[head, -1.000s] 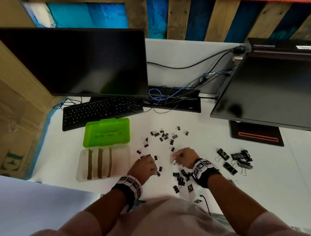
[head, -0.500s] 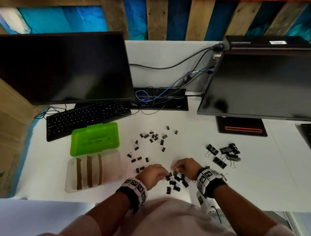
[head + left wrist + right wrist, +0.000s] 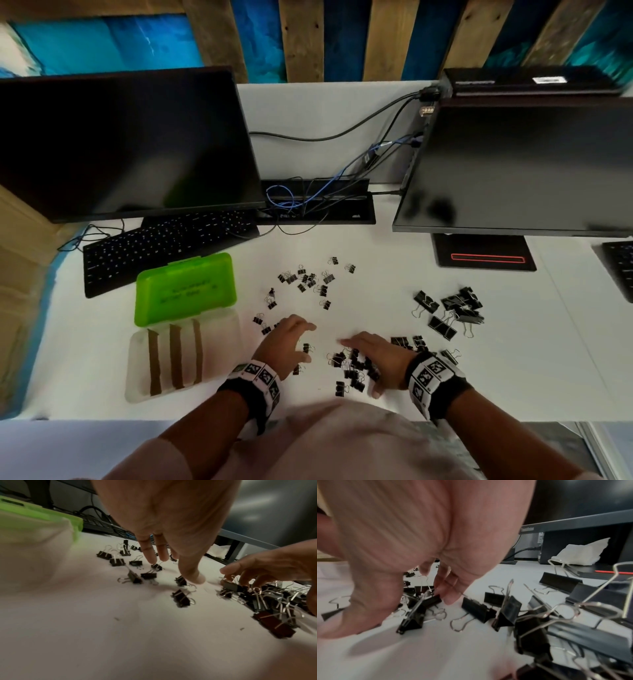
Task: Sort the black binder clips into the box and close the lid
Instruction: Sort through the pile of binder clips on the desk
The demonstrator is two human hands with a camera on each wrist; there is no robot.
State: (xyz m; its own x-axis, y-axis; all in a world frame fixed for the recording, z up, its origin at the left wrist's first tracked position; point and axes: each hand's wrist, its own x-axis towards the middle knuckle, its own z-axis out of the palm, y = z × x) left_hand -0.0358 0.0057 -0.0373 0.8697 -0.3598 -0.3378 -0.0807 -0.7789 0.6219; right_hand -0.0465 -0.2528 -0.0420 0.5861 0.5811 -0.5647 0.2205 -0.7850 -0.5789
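The box sits at the left: a clear base (image 3: 219,342) with brown dividers and its green lid (image 3: 185,289) hinged open behind. Small black binder clips (image 3: 310,279) lie scattered mid-table. My left hand (image 3: 305,342) hovers with fingers spread over a few loose small clips (image 3: 180,580), its fingertips (image 3: 193,577) pointing down at the table, holding nothing. My right hand (image 3: 359,359) arches over a pile of small clips (image 3: 352,371), its fingertips (image 3: 448,599) touching them and the thumb down on the table. Large clips (image 3: 452,308) lie to the right.
Two dark monitors (image 3: 120,144) (image 3: 524,164) stand behind, with a black keyboard (image 3: 164,246) behind the lid and a cable tray (image 3: 318,202) between them. A monitor base (image 3: 483,257) and a white tissue (image 3: 583,555) are at the right. The table's front edge runs just below my wrists.
Both hands were bunched together over the near pile with curled fingers. Now they have drawn apart; the left has moved left and spread its fingers, the right stays flattened over the pile.
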